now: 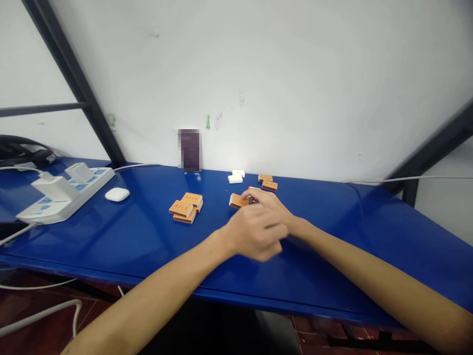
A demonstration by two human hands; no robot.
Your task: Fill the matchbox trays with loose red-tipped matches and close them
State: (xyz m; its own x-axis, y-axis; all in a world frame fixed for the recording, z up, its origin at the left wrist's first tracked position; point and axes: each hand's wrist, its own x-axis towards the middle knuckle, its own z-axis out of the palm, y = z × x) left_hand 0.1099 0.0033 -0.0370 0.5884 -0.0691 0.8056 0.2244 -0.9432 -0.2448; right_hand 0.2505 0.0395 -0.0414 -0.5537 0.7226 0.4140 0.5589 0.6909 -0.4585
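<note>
My left hand point(256, 231) is in front, above the desk, its fingers curled and slightly blurred; whatever they may hold is hidden. Just behind it, my right hand point(273, 204) has its fingertips on an orange matchbox point(237, 200) lying on the blue desk. A small white and red thing shows at those fingertips, too small to make out. The left hand covers part of the right one. To the left lie several stacked orange matchboxes point(181, 208). Two more matchboxes point(269, 186) rest behind my right hand, and two white small boxes point(235, 179) sit near the wall.
A white power strip point(61, 209) with plugs and cables lies at the left of the blue desk point(148, 246). Beside it is a white rounded case point(117, 194). A blurred-out dark rectangle point(190, 150) stands against the wall. Black metal bars point(428, 153) rise at both sides.
</note>
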